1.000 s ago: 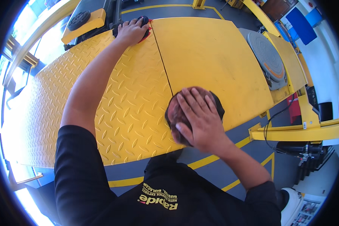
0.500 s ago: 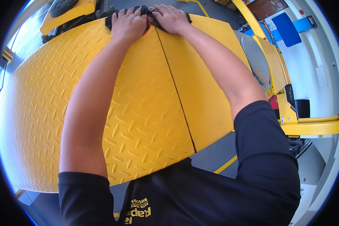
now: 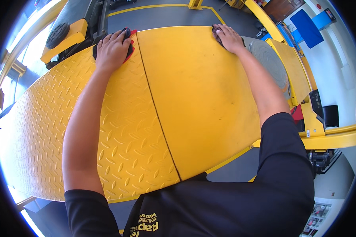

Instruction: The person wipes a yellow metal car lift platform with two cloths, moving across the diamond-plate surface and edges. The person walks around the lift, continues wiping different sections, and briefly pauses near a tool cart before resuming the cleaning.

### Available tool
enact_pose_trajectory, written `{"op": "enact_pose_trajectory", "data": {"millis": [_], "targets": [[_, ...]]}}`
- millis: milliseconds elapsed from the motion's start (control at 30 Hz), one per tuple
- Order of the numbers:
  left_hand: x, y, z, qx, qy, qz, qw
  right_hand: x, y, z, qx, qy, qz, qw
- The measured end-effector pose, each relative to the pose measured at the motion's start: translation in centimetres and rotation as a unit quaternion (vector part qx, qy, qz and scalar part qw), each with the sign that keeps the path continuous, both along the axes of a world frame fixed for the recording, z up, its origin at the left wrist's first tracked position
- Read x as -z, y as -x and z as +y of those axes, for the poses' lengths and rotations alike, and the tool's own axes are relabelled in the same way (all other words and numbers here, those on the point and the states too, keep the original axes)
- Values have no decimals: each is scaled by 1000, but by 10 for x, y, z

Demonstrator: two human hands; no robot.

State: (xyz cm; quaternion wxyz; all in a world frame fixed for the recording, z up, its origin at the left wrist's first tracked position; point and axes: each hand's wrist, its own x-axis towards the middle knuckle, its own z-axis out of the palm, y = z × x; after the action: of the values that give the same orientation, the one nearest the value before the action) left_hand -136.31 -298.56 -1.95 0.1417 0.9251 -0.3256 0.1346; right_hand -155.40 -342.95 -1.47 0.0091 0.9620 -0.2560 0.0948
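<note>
I lean over a yellow metal platform with a tread-plate section (image 3: 106,130) on the left and a smooth plate (image 3: 197,98) on the right. My left hand (image 3: 112,49) lies palm down on a black and red pad (image 3: 129,45) at the platform's far edge, fingers curled over it. At the far right corner of the smooth plate, my right hand (image 3: 227,37) presses a dark cloth (image 3: 216,32); the hand hides most of the cloth. Both arms are stretched out straight.
A round grey turntable disc (image 3: 271,65) is set into the platform just right of my right hand. A yellow block with a black round part (image 3: 61,33) stands at the far left. Beyond lie grey floor with yellow lines (image 3: 166,12) and a blue panel (image 3: 308,27).
My right hand went from a dark cloth near my body to the far edge beside the left hand, then slid right to the plate's far corner. The left hand stayed on the pad.
</note>
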Motion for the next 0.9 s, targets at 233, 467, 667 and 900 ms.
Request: {"op": "enact_pose_trajectory", "data": {"millis": [233,467,667,900], "targets": [[10,-11,2,11,25,-38,999,-3,-3,-57,-10,-37,1,999],[19,-27,12,30,20,-45,998,-41,-32,79,-122,-89,96,984],[23,-50,11,21,-26,-43,998,-18,-13,194,-219,-78,42,972],[29,-69,4,55,-61,-32,996,3,200,276,-268,13,-112,957]]}}
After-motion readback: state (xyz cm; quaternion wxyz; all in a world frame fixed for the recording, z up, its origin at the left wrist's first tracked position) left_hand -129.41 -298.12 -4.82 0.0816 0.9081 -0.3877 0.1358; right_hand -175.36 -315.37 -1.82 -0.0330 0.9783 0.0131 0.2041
